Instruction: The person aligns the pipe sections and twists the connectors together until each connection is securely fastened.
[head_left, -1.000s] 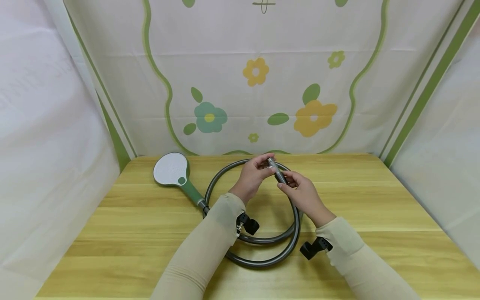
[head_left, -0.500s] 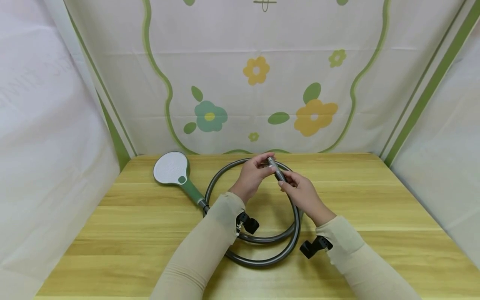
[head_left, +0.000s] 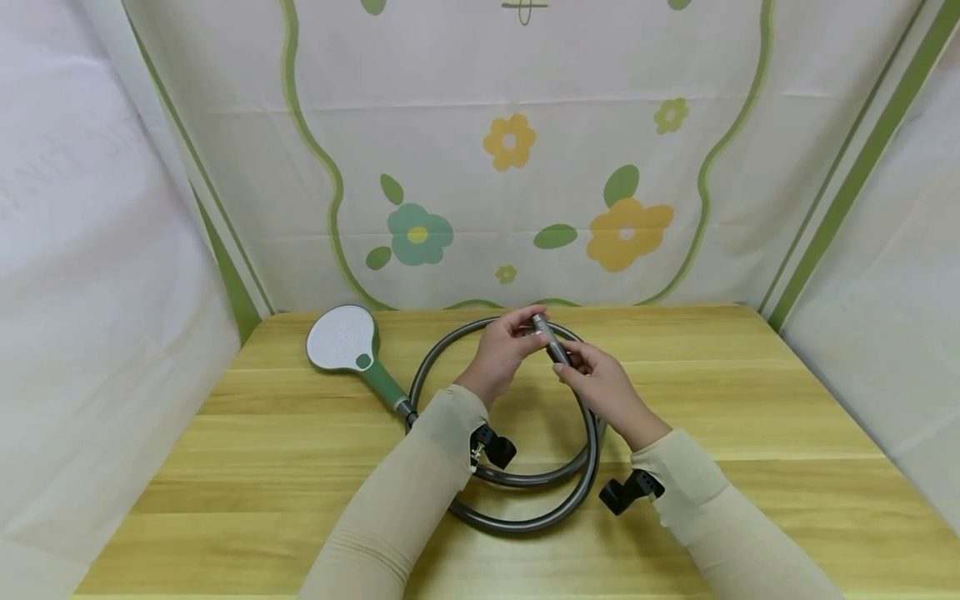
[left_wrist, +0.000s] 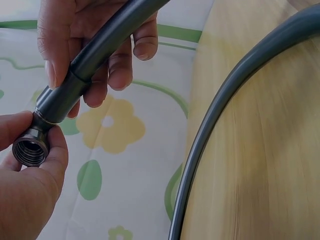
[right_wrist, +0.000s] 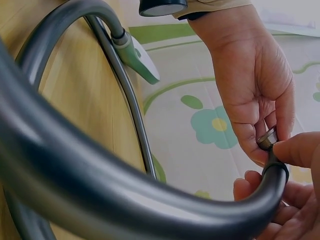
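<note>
A dark grey shower hose (head_left: 525,527) lies in loops on the wooden table, its free end raised between both hands. My left hand (head_left: 501,354) pinches the threaded metal nut (left_wrist: 31,147) at that end between thumb and finger. Just behind the nut, my right hand (head_left: 609,392) holds the hose's dark collar (left_wrist: 65,100), thumb on one side and fingers on the other. The nut's open threaded mouth shows in the left wrist view. At the hose's other end, a green and white shower head (head_left: 343,337) rests face up at the back left.
The wooden table (head_left: 750,400) ends against a white cloth backdrop (head_left: 450,158) printed with flowers. Cloth walls (head_left: 105,275) stand on both sides. A black camera mount (head_left: 495,446) sits on the left wrist, and another mount (head_left: 630,492) on the right.
</note>
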